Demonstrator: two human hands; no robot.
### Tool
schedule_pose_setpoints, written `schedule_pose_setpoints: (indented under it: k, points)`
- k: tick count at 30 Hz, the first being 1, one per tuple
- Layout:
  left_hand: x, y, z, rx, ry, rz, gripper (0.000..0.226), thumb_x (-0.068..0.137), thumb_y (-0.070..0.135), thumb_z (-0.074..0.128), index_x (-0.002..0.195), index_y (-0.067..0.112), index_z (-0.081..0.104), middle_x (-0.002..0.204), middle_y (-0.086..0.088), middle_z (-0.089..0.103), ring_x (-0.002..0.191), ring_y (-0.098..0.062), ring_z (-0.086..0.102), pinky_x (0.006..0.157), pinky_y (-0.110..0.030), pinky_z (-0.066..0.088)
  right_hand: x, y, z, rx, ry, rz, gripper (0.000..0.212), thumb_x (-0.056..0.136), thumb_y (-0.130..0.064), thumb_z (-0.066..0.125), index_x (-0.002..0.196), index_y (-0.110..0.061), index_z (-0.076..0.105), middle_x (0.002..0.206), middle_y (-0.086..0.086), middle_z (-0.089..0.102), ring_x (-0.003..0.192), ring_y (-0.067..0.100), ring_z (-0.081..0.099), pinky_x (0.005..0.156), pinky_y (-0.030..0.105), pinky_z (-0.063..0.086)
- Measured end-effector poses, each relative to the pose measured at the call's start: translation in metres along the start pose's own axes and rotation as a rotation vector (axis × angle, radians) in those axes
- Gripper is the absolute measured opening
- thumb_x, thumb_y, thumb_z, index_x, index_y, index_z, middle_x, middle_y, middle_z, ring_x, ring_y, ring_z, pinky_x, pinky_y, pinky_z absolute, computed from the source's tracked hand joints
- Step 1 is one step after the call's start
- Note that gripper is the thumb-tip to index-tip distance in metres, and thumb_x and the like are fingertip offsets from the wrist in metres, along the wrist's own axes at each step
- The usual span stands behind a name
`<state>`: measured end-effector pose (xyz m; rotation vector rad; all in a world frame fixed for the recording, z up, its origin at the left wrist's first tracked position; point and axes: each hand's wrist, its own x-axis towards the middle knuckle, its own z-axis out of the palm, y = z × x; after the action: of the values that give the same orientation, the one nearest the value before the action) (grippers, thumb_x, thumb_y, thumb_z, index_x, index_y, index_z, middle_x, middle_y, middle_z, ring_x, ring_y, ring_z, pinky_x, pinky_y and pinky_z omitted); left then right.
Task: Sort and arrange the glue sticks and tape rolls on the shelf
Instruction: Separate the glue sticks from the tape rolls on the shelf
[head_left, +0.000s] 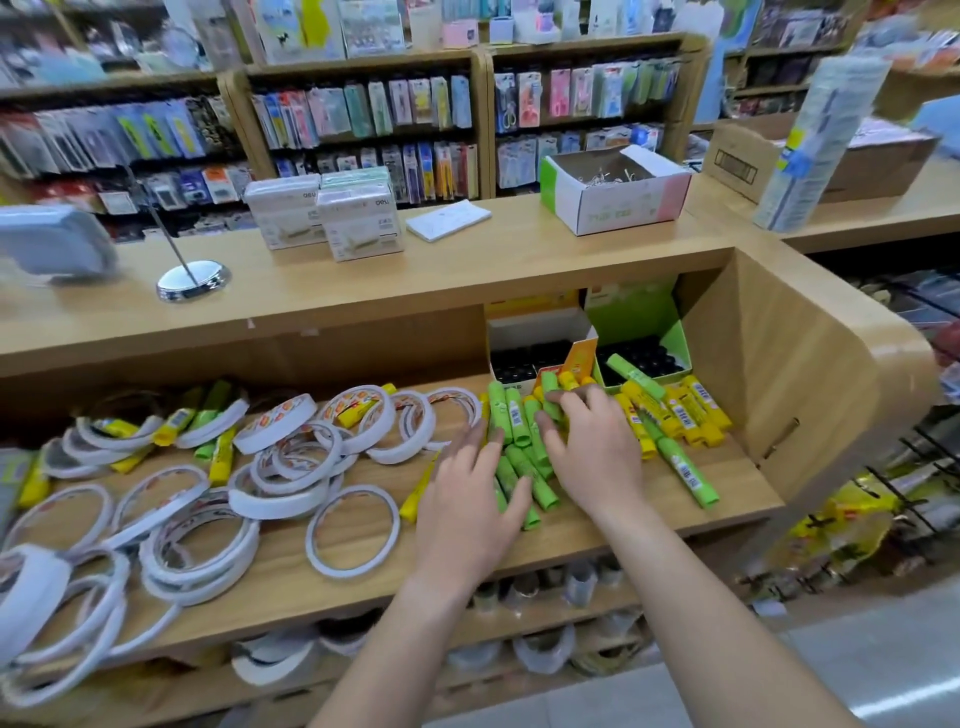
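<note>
A cluster of green glue sticks (511, 421) lies on the wooden shelf (597, 525) at centre right. My left hand (467, 499) rests flat on the sticks' left side with fingers spread. My right hand (587, 447) lies over the green sticks from the right, its fingers curled on one of them. Yellow glue sticks (675, 415) lie in a row to the right, with a lone green one (685, 475) in front. White tape rolls (280, 467) are scattered over the shelf's left half, mixed with more yellow and green sticks (221, 452).
Two open display boxes (639, 332) with dark-capped sticks stand at the shelf's back right. The counter above carries white boxes (358, 223), a notepad (447, 219), an open carton (613, 192) and a metal stand (192, 280). A lower shelf holds more tape rolls (535, 649).
</note>
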<state>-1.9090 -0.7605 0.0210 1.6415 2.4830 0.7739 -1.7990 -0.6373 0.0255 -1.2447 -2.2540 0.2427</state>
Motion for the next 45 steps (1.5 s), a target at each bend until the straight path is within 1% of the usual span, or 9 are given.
schedule_pose_setpoints:
  k: [7, 12, 17, 20, 23, 27, 30, 36, 45]
  points:
    - [0.009, 0.002, 0.007, -0.065, 0.046, -0.041, 0.053, 0.097, 0.047, 0.050, 0.146, 0.025, 0.047, 0.153, 0.009, 0.044, 0.144, -0.011, 0.033, 0.119, -0.032, 0.029, 0.004, 0.007, 0.000, 0.151, 0.062, 0.005, 0.030, 0.099, -0.035, 0.048, 0.116, -0.019, 0.067, 0.111, 0.001, 0.060, 0.104, 0.021, 0.049, 0.084, 0.039, 0.045]
    - [0.004, 0.005, 0.007, -0.094, 0.159, -0.027, 0.048, 0.095, 0.045, 0.050, 0.138, 0.023, 0.056, 0.142, 0.006, 0.055, 0.133, -0.014, 0.046, 0.112, -0.036, 0.038, -0.002, 0.026, -0.009, 0.200, 0.103, -0.018, 0.031, 0.096, -0.030, 0.050, 0.118, -0.015, 0.066, 0.113, 0.000, 0.059, 0.107, 0.018, 0.050, 0.088, 0.030, 0.042]
    - [-0.018, 0.006, 0.015, 0.182, 0.011, 0.091, 0.081, 0.080, 0.079, 0.043, 0.150, 0.037, 0.038, 0.163, 0.007, 0.027, 0.150, -0.019, 0.023, 0.123, -0.046, 0.014, -0.027, 0.037, -0.008, 0.138, 0.152, -0.027, 0.025, 0.094, -0.020, 0.056, 0.116, -0.014, 0.066, 0.111, 0.003, 0.056, 0.105, 0.023, 0.050, 0.087, 0.037, 0.045]
    - [-0.020, 0.006, 0.018, 0.246, -0.026, 0.100, 0.083, 0.078, 0.084, 0.041, 0.151, 0.043, 0.034, 0.167, 0.006, 0.014, 0.153, -0.021, 0.013, 0.124, -0.048, 0.008, -0.037, 0.042, -0.011, 0.110, 0.218, -0.021, 0.024, 0.089, -0.013, 0.062, 0.113, -0.014, 0.065, 0.110, 0.005, 0.055, 0.105, 0.024, 0.049, 0.088, 0.038, 0.043]
    - [-0.019, 0.011, 0.017, 0.230, 0.010, 0.112, 0.078, 0.078, 0.077, 0.053, 0.146, 0.040, 0.042, 0.162, 0.002, 0.029, 0.149, -0.024, 0.024, 0.123, -0.049, 0.019, -0.039, 0.051, -0.014, 0.035, 0.233, 0.006, 0.026, 0.086, -0.018, 0.067, 0.111, -0.016, 0.064, 0.107, 0.004, 0.055, 0.103, 0.025, 0.049, 0.086, 0.040, 0.045]
    - [-0.016, 0.025, 0.022, 0.201, 0.092, 0.284, 0.055, 0.082, 0.059, 0.063, 0.130, 0.031, 0.060, 0.144, 0.000, 0.048, 0.136, -0.026, 0.040, 0.111, -0.048, 0.037, -0.041, 0.067, -0.016, -0.010, 0.199, 0.027, 0.031, 0.085, -0.026, 0.071, 0.113, -0.016, 0.063, 0.106, 0.003, 0.053, 0.101, 0.026, 0.051, 0.082, 0.041, 0.048]
    - [-0.009, 0.039, 0.029, 0.260, 0.064, 0.245, 0.049, 0.087, 0.058, 0.055, 0.125, 0.030, 0.064, 0.145, -0.004, 0.047, 0.135, -0.031, 0.039, 0.111, -0.047, 0.037, -0.040, 0.075, -0.018, -0.037, 0.168, 0.003, 0.033, 0.088, -0.032, 0.069, 0.115, -0.016, 0.062, 0.107, 0.004, 0.053, 0.101, 0.026, 0.052, 0.082, 0.041, 0.049]
    - [-0.008, 0.044, 0.037, 0.231, 0.062, 0.239, 0.037, 0.081, 0.065, 0.053, 0.087, 0.029, 0.062, 0.145, 0.001, 0.046, 0.136, -0.026, 0.036, 0.109, -0.042, 0.037, -0.037, 0.084, -0.018, -0.074, 0.223, -0.011, 0.040, 0.090, -0.052, 0.063, 0.108, -0.017, 0.061, 0.106, 0.006, 0.052, 0.097, 0.028, 0.050, 0.081, 0.042, 0.047]
    - [-0.005, 0.039, 0.034, 0.171, 0.026, 0.316, 0.057, 0.070, 0.089, 0.053, 0.083, 0.034, 0.063, 0.146, 0.005, 0.044, 0.136, -0.025, 0.035, 0.110, -0.044, 0.034, -0.042, 0.081, -0.021, -0.237, 0.269, -0.048, 0.035, 0.094, -0.051, 0.057, 0.073, -0.023, 0.056, 0.066, -0.005, 0.061, 0.066, 0.023, 0.058, 0.064, 0.037, 0.034]
